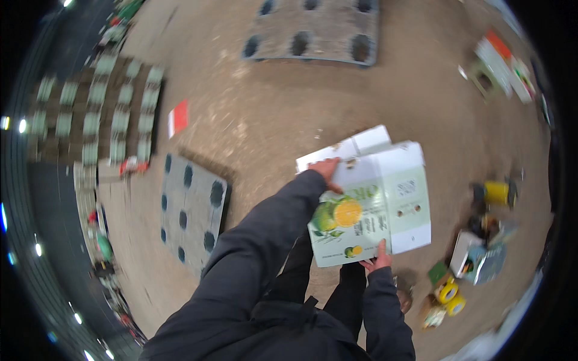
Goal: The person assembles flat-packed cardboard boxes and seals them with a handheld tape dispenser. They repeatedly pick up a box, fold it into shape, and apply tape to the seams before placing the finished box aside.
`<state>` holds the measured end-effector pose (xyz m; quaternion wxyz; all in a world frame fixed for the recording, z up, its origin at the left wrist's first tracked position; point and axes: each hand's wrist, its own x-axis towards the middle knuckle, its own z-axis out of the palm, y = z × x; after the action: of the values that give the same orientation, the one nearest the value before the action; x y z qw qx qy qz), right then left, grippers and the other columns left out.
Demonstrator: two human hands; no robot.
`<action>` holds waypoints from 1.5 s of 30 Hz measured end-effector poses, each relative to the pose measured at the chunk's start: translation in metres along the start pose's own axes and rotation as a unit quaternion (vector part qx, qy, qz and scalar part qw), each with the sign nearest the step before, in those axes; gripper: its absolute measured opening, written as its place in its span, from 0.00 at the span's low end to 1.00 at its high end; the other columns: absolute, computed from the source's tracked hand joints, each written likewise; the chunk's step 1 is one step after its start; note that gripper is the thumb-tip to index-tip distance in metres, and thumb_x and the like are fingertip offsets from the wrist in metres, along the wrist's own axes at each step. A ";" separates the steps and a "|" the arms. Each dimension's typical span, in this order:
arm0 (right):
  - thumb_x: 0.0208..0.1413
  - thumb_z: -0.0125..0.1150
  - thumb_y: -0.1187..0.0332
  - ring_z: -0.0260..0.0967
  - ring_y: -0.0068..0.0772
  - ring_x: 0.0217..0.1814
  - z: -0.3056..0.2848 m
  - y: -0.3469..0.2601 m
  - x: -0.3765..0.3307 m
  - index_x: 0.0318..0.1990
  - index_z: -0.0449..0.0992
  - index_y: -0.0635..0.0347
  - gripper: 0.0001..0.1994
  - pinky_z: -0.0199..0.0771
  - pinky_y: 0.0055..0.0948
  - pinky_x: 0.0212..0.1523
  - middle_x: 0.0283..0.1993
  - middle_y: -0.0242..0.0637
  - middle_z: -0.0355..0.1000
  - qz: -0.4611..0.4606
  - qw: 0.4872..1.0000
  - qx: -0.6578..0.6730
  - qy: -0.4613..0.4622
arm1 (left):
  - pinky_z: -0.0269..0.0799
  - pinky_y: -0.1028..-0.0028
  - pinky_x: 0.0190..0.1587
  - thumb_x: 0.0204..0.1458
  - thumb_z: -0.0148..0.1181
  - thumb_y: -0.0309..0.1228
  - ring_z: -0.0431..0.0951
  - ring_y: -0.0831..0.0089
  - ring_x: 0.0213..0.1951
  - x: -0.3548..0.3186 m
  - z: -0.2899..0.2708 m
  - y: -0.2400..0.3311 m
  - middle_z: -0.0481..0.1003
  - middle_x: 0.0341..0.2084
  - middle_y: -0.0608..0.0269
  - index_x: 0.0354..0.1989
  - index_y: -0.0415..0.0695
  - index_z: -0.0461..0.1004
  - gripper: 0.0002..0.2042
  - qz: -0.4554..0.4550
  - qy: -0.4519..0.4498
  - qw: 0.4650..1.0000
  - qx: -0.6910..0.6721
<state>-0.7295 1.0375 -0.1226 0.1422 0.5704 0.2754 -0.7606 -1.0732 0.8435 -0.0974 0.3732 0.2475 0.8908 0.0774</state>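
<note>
A flattened cardboard fruit box (367, 207), white and pale green with printed green and orange citrus fruit, is held in front of my legs. My left hand (326, 171) grips its upper left part, thumb on the printed face and fingers near the folded flaps. At the lower edge, my right hand (379, 259) pinches the cardboard, with the thumb on the printed side and the other fingers partly hidden underneath. White flaps (346, 149) stick out past the top of the box.
Plastic pallets lie on the floor ahead (313, 36) and at left (191, 210). Stacked boxes (99, 111) stand far left, near a red-and-white sheet (178, 119). On the right are yellow tape rolls (451, 298), a yellow-and-black object (498, 194) and a plastic bag (487, 265).
</note>
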 end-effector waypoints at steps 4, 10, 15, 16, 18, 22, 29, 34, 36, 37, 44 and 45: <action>0.55 0.61 0.32 0.68 0.53 0.62 -0.015 -0.027 0.003 0.67 0.63 0.58 0.44 0.79 0.59 0.48 0.64 0.48 0.66 0.067 0.986 -0.152 -0.020 | 0.58 0.33 0.63 0.26 0.82 0.53 0.64 0.46 0.67 -0.005 0.008 0.019 0.62 0.69 0.53 0.73 0.51 0.56 0.60 -0.046 0.024 0.998 -0.022; 0.55 0.60 0.31 0.66 0.55 0.65 -0.034 -0.039 0.005 0.70 0.57 0.59 0.47 0.72 0.63 0.56 0.66 0.50 0.63 0.172 0.942 -0.284 0.050 | 0.44 0.33 0.70 0.37 0.76 0.44 0.52 0.41 0.73 -0.061 0.048 0.049 0.57 0.73 0.49 0.73 0.47 0.57 0.51 -0.121 0.196 0.969 -0.085; 0.56 0.59 0.32 0.72 0.58 0.57 -0.026 -0.043 -0.010 0.67 0.61 0.68 0.47 0.76 0.63 0.49 0.62 0.54 0.69 0.198 0.833 -0.515 0.034 | 0.43 0.34 0.70 0.38 0.73 0.37 0.51 0.37 0.72 -0.173 0.092 0.075 0.56 0.71 0.47 0.70 0.44 0.59 0.46 -0.172 0.241 0.921 -0.254; 0.57 0.59 0.32 0.74 0.59 0.55 -0.020 -0.042 -0.014 0.66 0.61 0.70 0.47 0.77 0.63 0.48 0.61 0.55 0.70 0.183 0.796 -0.574 0.061 | 0.45 0.33 0.69 0.37 0.73 0.36 0.51 0.35 0.72 -0.198 0.104 0.070 0.55 0.71 0.47 0.71 0.44 0.57 0.48 -0.190 0.231 0.910 -0.287; 0.57 0.59 0.33 0.76 0.62 0.51 -0.005 -0.039 -0.023 0.64 0.63 0.71 0.46 0.78 0.63 0.43 0.58 0.57 0.72 0.171 0.731 -0.660 0.037 | 0.48 0.31 0.67 0.36 0.73 0.38 0.49 0.36 0.73 -0.252 0.132 0.048 0.56 0.71 0.47 0.71 0.46 0.57 0.49 -0.221 0.197 0.912 -0.284; 0.61 0.58 0.39 0.75 0.66 0.50 0.028 -0.036 -0.026 0.64 0.62 0.76 0.43 0.78 0.67 0.45 0.58 0.64 0.70 0.199 0.650 -0.733 0.017 | 0.60 0.44 0.57 0.35 0.73 0.41 0.63 0.46 0.64 -0.364 0.197 -0.022 0.66 0.64 0.57 0.61 0.50 0.69 0.38 -0.370 0.199 0.844 -0.333; 0.62 0.64 0.52 0.77 0.51 0.31 0.088 -0.029 -0.013 0.46 0.72 0.62 0.20 0.79 0.58 0.28 0.35 0.48 0.75 0.259 0.570 -0.775 -0.082 | 0.62 0.45 0.61 0.46 0.69 0.45 0.67 0.46 0.62 -0.557 0.304 -0.035 0.69 0.61 0.52 0.63 0.45 0.65 0.36 -0.617 0.156 0.676 -0.370; 0.64 0.63 0.58 0.76 0.43 0.29 0.115 -0.010 -0.057 0.43 0.75 0.63 0.15 0.79 0.46 0.25 0.35 0.45 0.76 0.135 0.525 -0.830 -0.133 | 0.63 0.44 0.62 0.47 0.67 0.50 0.69 0.46 0.63 -0.612 0.394 0.092 0.72 0.60 0.52 0.60 0.48 0.72 0.32 -0.664 0.169 0.594 -0.421; 0.63 0.63 0.58 0.77 0.43 0.30 0.107 -0.003 -0.072 0.45 0.75 0.63 0.15 0.80 0.44 0.27 0.37 0.44 0.77 0.132 0.513 -0.840 -0.114 | 0.65 0.46 0.63 0.45 0.68 0.51 0.70 0.45 0.63 -0.609 0.438 0.153 0.72 0.61 0.50 0.61 0.49 0.72 0.34 -0.669 0.109 0.570 -0.464; 0.63 0.63 0.58 0.78 0.42 0.31 0.099 -0.002 -0.076 0.46 0.75 0.62 0.15 0.80 0.43 0.27 0.38 0.43 0.77 0.131 0.508 -0.845 -0.100 | 0.66 0.48 0.64 0.46 0.68 0.50 0.69 0.44 0.64 -0.604 0.461 0.182 0.72 0.61 0.49 0.61 0.48 0.72 0.33 -0.656 0.069 0.565 -0.495; 0.61 0.64 0.53 0.81 0.38 0.41 0.029 -0.013 -0.062 0.48 0.80 0.52 0.16 0.80 0.37 0.38 0.37 0.42 0.81 -0.130 -0.165 -0.861 -0.463 | 0.67 0.51 0.65 0.54 0.60 0.55 0.72 0.45 0.63 -0.566 0.573 0.259 0.72 0.62 0.46 0.63 0.52 0.73 0.31 -0.521 -0.004 0.574 -0.631; 0.60 0.65 0.52 0.81 0.38 0.41 0.028 -0.009 -0.064 0.48 0.81 0.52 0.17 0.79 0.37 0.39 0.36 0.42 0.81 -0.138 -0.109 -0.867 -0.466 | 0.67 0.52 0.65 0.55 0.59 0.55 0.72 0.45 0.63 -0.571 0.577 0.253 0.72 0.62 0.46 0.63 0.52 0.73 0.30 -0.530 0.024 0.560 -0.636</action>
<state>-0.7364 1.0229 -0.0539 -0.5026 0.5780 -0.6419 -0.0362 -0.2285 0.7506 -0.0674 0.3860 -0.5728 0.5901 0.4179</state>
